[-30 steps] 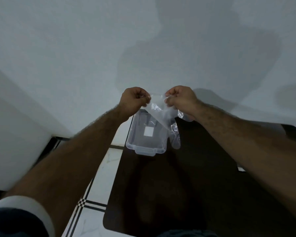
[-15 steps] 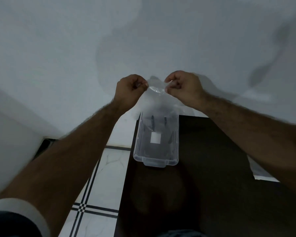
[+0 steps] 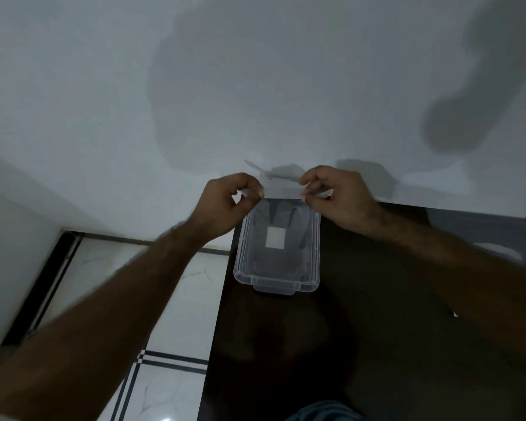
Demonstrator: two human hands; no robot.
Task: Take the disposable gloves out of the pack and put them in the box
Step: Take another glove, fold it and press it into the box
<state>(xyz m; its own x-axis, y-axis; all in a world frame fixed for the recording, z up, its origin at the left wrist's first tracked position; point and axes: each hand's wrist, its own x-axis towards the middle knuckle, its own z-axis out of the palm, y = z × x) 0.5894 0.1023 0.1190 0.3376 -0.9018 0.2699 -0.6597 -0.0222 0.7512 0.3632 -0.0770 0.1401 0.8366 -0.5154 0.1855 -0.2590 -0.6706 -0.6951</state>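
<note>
**Thin glove held taut over the open box**

Plain pale wall fills most of the view, crossed by soft shadows, and below it a dark table (image 3: pixel 392 329) stands against it with white marbled floor tiles (image 3: pixel 179 299) to its left. On the table's far left corner sits the clear plastic box (image 3: pixel 315 244), lid off, with a white square label showing through its bottom.

Both arms reach forward. The left hand (image 3: pixel 225 205) and the right hand (image 3: pixel 337 199) are each pinched tight, thumb against forefinger, on opposite edges of a transparent disposable glove (image 3: pixel 283 188). The film is stretched between them just above the far end of the box, with its lower part draping down into the box; how much already lies inside is hard to tell through the clear plastic. I cannot make out the pack with any certainty.

The glove looks nearly weightless, limp and slippery, the kind of film that clings to skin and to itself. It should be safe from breaking but likely to wrinkle, fold or drift. Holding it by two edge points, as now, seems the sensible grip: it keeps the sheet spread so it can be lowered flat into the box.
</note>
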